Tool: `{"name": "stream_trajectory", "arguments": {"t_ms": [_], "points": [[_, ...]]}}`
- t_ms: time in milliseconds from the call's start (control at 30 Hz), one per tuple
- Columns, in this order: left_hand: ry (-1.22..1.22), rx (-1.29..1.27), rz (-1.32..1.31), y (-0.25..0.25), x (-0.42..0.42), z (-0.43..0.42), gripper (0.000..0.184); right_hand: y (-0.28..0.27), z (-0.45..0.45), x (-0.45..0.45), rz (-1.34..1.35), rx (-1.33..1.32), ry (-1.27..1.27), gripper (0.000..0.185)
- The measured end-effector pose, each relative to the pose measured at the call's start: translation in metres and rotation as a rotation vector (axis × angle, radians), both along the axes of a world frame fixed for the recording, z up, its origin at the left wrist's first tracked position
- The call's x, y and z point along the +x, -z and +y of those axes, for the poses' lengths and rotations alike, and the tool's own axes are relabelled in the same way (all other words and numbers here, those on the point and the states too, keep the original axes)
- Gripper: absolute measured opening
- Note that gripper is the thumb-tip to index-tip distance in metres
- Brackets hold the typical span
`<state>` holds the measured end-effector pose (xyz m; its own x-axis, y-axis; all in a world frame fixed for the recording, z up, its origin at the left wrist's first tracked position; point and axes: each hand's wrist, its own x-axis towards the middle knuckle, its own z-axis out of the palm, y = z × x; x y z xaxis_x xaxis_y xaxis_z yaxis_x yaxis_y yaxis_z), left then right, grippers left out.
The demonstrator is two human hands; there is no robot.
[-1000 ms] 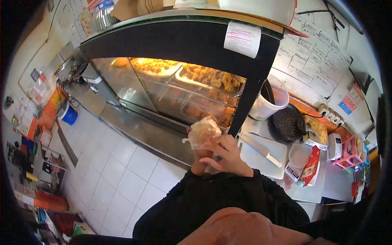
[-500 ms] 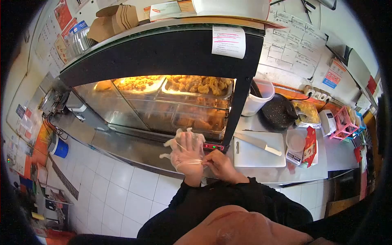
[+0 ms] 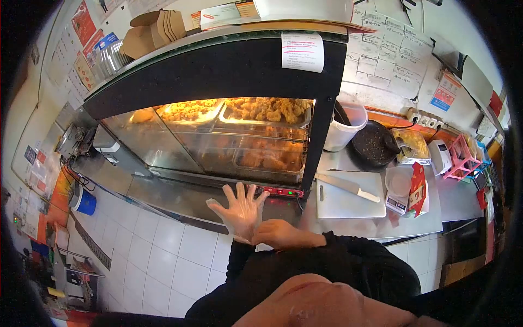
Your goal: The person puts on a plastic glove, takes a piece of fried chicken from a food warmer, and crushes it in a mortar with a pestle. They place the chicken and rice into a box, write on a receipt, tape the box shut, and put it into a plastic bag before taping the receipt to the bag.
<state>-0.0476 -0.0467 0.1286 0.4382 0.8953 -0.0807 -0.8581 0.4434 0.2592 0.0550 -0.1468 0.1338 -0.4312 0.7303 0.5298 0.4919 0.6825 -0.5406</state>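
Note:
My left hand [image 3: 243,210] is raised in front of the warming cabinet, its fingers spread wide inside a clear plastic glove [image 3: 237,219]. At that wrist, the bare fingers of my right hand [image 3: 277,234] are closed on the glove's cuff. Behind both hands stands the heated display cabinet [image 3: 218,68], with trays of fried chicken [image 3: 267,110] on its upper shelf and more pieces [image 3: 267,158] below. Red control panel lights [image 3: 286,192] glow just beyond my left fingertips.
To the right, a knife [image 3: 348,188] lies on a white cutting board [image 3: 348,209]. Near it are a kitchen scale [image 3: 396,203], a red carton [image 3: 418,188], a black stone mortar [image 3: 370,144] and a white bucket [image 3: 346,131]. A blue bucket [image 3: 86,204] stands on the floor at left.
The glove has been drawn further down over my left hand, and its fingers now fit and spread apart. My right hand has shifted left and slightly lower, toward the wrist.

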Motion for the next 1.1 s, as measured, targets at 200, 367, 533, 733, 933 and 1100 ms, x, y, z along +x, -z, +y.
{"name": "stream_trajectory", "arguments": {"t_ms": [200,367,533,733,933,1100], "points": [[-0.232,-0.042,-0.139,-0.004,-0.013,0.018,0.099,0.013,-0.015,0.042,0.316,-0.387,0.125,0.019],[-0.292,0.034,-0.143,0.001,-0.038,0.035,0.103,0.102,-0.069,0.083,0.814,-0.892,0.285,0.027],[-0.377,0.039,-0.024,0.006,-0.037,0.039,0.1,0.19,-0.136,0.103,0.795,-1.122,0.464,0.029],[-0.332,0.049,-0.009,0.004,-0.022,0.039,0.091,0.298,-0.197,0.133,0.373,-1.199,0.824,0.031],[-0.317,0.078,0.054,0.002,-0.008,0.034,0.087,0.393,-0.262,0.148,0.023,-1.326,0.987,0.033],[-0.293,0.081,0.099,0.0,-0.002,0.032,0.087,0.438,-0.289,0.15,-0.149,-1.387,0.987,0.034]]}}
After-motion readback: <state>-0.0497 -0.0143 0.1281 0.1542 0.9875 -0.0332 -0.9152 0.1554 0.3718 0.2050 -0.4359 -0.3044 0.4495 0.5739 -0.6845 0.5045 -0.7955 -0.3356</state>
